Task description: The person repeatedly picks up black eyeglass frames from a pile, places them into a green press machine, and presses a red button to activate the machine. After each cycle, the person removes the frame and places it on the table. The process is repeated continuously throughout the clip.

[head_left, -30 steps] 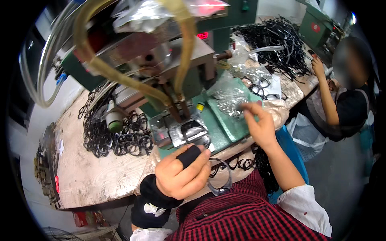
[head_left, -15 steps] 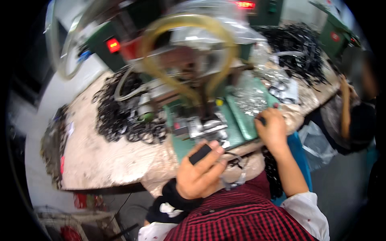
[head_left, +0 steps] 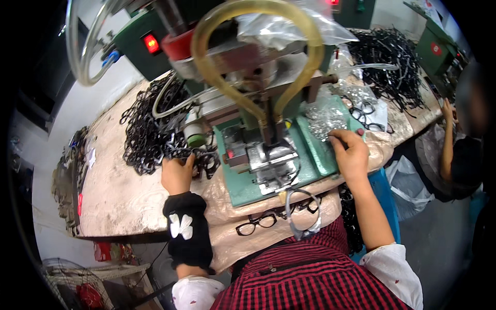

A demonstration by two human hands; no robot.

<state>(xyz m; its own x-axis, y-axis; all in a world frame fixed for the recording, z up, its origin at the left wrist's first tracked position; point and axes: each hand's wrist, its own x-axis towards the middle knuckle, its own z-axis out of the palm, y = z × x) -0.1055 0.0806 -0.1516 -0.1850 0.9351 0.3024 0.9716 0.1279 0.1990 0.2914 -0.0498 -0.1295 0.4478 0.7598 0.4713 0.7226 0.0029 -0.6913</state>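
Note:
My left hand (head_left: pixel 177 174) reaches to the near edge of a tangled heap of black eyeglass frames (head_left: pixel 147 132). Its thumb and fingers curl around a black frame there, with the fingertips partly hidden. At the right, my right hand (head_left: pixel 352 157) pinches over a pile of small shiny metal pieces (head_left: pixel 326 121); anything in that pinch is too small to make out. Between the hands stands a green bench machine (head_left: pixel 243 194) with a silver metal fixture (head_left: pixel 276 163) under its dark head. A pair of black eyeglass frames (head_left: pixel 257 225) lies just in front of the machine.
A yellowish hose (head_left: pixel 258 8) arches over the machine. A grey loop (head_left: pixel 318 209) hangs at its front edge. More black strips (head_left: pixel 385 64) are heaped at the back right. Beyond the table's right edge are a plastic bag (head_left: pixel 408 186) and another person's arm (head_left: pixel 446 147).
My left hand has moved from in front of the fixture to the heap of eyeglass frames on the left. My right hand stays by the metal pieces, its fingers now slightly farther back.

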